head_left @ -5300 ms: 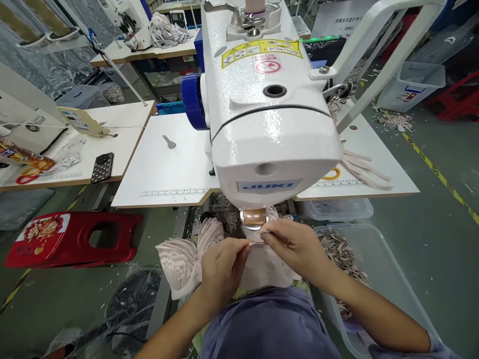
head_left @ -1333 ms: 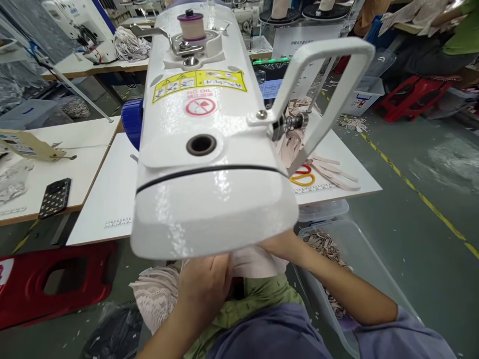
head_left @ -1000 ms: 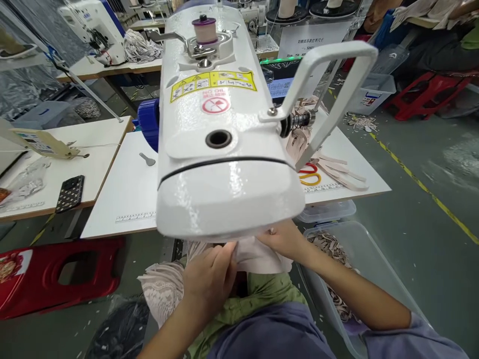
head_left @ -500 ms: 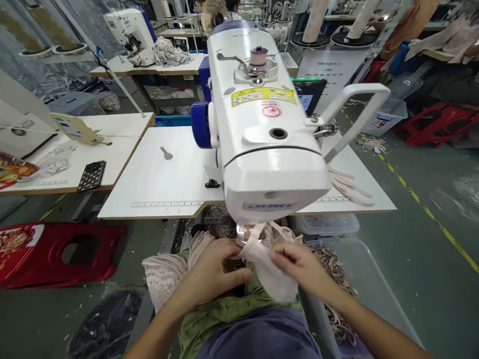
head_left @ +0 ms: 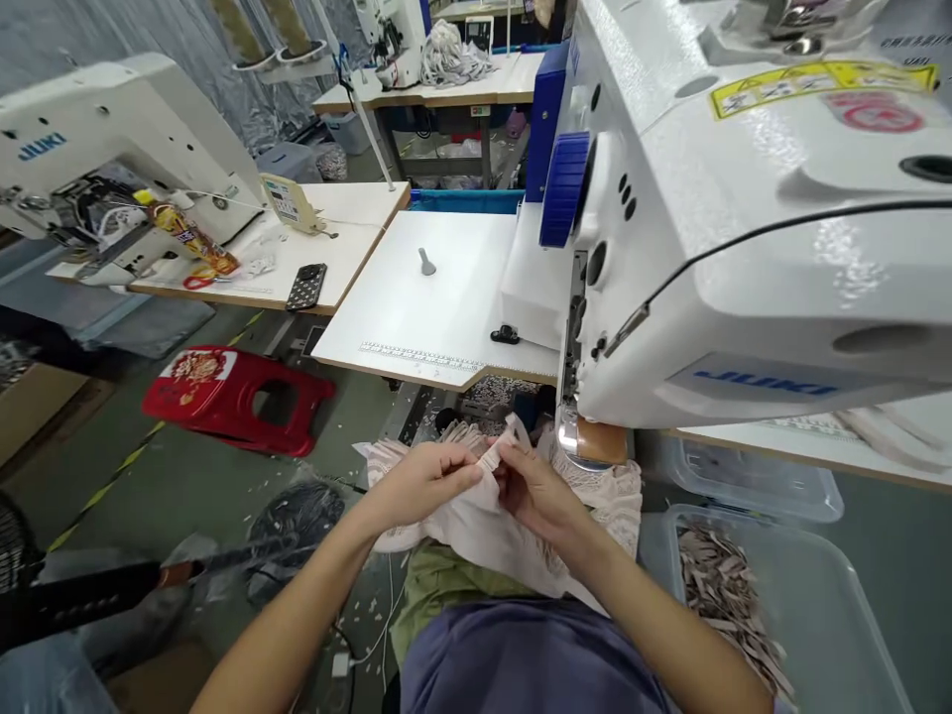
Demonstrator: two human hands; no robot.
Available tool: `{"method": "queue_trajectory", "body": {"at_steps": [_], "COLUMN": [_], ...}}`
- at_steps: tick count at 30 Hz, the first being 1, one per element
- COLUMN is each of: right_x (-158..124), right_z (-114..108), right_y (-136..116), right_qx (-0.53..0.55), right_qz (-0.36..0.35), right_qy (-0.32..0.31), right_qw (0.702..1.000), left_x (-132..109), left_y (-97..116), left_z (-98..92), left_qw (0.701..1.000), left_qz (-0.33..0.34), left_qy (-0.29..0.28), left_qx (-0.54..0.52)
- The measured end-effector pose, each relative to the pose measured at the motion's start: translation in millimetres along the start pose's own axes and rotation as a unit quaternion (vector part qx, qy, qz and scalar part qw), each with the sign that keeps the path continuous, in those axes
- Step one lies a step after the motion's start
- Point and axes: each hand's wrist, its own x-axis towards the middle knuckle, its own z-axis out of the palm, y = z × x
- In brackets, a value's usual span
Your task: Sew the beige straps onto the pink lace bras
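My left hand (head_left: 417,480) and my right hand (head_left: 536,490) meet over my lap, both pinching a narrow pale strap (head_left: 500,452) at the top of a pinkish lace garment (head_left: 497,526). The garment drapes down over my knees, with lace edges showing to the left and right. A big white JUKI sewing machine head (head_left: 744,218) hangs just above and to the right of my hands, and its presser area with a tan patch (head_left: 595,443) sits beside my right hand.
The white sewing table (head_left: 438,307) carries a ruler strip and a small grey tool (head_left: 426,262). A clear bin of beige strap pieces (head_left: 725,595) stands at the right. A red stool (head_left: 238,399) lies on the floor left. A phone (head_left: 306,287) rests on the neighbouring table beside another machine (head_left: 111,139).
My view has swung left and closer to the machine. My hands have come out from under the machine head and now pinch the strap together at the garment's top.
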Motion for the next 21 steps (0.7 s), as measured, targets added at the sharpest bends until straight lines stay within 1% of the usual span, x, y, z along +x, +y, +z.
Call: {"method": "queue_trajectory", "body": {"at_steps": [1,2,3,4,5,6,7,9,10,11,13,15,17,19,21], "right_x": [4.3,6.6,7.4,7.2,6.4,5.2,3.7,-0.8,-4.2,-8.3,-17.7,-25.9,-29.7,-28.4,-24.4], "right_z": [-2.7,-6.1,-9.9,-14.1,-18.6,-23.6,-29.0,-41.0,-46.9,-52.2,-59.1,-59.3,-54.4,-48.6,-45.2], "right_y": [6.3,12.0,17.2,22.0,26.7,31.1,35.0,40.2,40.5,38.9,29.8,15.5,1.8,-6.4,-8.4], "right_qx": [0.026,0.031,0.013,-0.024,-0.078,-0.145,-0.217,-0.358,-0.420,-0.470,-0.537,-0.563,-0.563,-0.553,-0.538], "right_qz": [-0.006,-0.028,-0.067,-0.111,-0.155,-0.197,-0.237,-0.291,-0.295,-0.284,-0.251,-0.244,-0.274,-0.299,-0.301], "right_qy": [0.037,0.071,0.099,0.116,0.123,0.120,0.110,0.082,0.067,0.056,0.050,0.053,0.048,0.031,0.032], "right_qw": [0.999,0.997,0.993,0.987,0.977,0.962,0.941,0.883,0.856,0.834,0.804,0.788,0.779,0.777,0.787], "left_x": [3.6,7.4,11.4,15.4,19.4,23.0,26.3,30.6,31.3,31.0,27.5,21.6,16.1,12.7,11.7], "left_y": [-7.4,-14.7,-21.3,-27.0,-31.4,-34.1,-35.2,-32.8,-30.0,-26.6,-19.5,-13.0,-7.4,-2.9,0.2], "left_z": [5.3,12.7,22.0,32.7,43.9,55.1,65.4,80.6,84.7,86.6,85.5,81.8,79.4,79.5,80.8], "left_qw": [0.999,0.994,0.987,0.981,0.978,0.980,0.982,0.983,0.981,0.979,0.976,0.977,0.979,0.980,0.980], "left_qz": [-0.008,-0.018,-0.029,-0.037,-0.042,-0.042,-0.040,-0.033,-0.031,-0.030,-0.033,-0.034,-0.032,-0.030,-0.034], "left_qy": [0.048,0.106,0.157,0.191,0.200,0.189,0.170,0.149,0.151,0.158,0.177,0.176,0.157,0.138,0.125], "left_qx": [0.002,-0.002,-0.010,-0.023,-0.038,-0.055,-0.072,-0.104,-0.116,-0.123,-0.123,-0.120,-0.124,-0.137,-0.153]}}
